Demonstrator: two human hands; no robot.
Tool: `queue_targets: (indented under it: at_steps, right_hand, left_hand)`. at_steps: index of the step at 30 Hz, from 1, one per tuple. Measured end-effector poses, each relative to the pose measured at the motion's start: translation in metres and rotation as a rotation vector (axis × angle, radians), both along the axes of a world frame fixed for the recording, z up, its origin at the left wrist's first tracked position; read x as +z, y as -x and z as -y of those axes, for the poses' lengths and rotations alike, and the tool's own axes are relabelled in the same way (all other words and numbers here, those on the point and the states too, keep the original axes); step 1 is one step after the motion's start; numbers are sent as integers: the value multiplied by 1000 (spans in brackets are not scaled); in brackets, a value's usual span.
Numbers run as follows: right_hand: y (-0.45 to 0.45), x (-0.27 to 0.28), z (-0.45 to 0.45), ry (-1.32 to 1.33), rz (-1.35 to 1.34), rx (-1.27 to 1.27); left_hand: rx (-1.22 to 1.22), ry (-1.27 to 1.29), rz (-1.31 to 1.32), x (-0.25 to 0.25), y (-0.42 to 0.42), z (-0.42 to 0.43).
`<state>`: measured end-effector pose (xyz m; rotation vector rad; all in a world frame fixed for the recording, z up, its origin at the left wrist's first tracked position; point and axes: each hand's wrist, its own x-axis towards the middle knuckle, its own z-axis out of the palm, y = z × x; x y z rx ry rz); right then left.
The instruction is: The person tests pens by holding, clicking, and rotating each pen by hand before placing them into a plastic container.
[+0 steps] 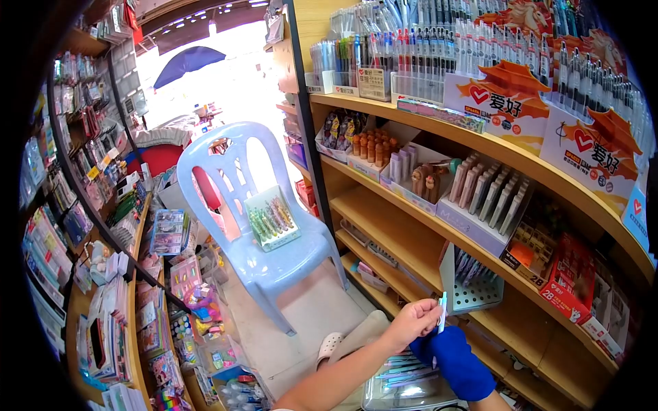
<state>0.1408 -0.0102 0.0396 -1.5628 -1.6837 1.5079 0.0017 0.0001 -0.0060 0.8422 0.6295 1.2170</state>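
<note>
A slim pale blue and white pen [443,309] stands nearly upright between my hands. The fingertips of my bare left hand [414,323] are pinched together at its side. My right hand [460,363], in a bright blue glove, is closed around the pen's lower part, and its fingers are partly hidden. Below both hands is a clear plastic tray [373,401] holding several pastel pens [404,373]. Just beyond my hands, a box of dark purple pens [473,266] with a perforated tray [473,294] rests on the shelf.
A blue plastic chair [301,257] carries a display box of patterned pens [273,218]. Wooden shelves [384,212] on the right hold pen displays [490,195] and red boxes [570,277]. Stationery racks [110,329] and plastic bins [223,353] line the left. My shoe [330,346] is on the floor.
</note>
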Motion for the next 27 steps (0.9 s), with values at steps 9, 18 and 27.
queue_targets:
  at_steps: [9,18,27]
  right_hand:
    - [-7,-24,-1,-311,-138,118]
    - [-4,-29,-6,-91,-130,71]
    - [-14,-46,-8,-535,35,215]
  left_hand:
    - [85,-35,-112,6,-8,4]
    - [-151,49,78,1,2,2]
    - [206,-74,-392,1,-11,4]
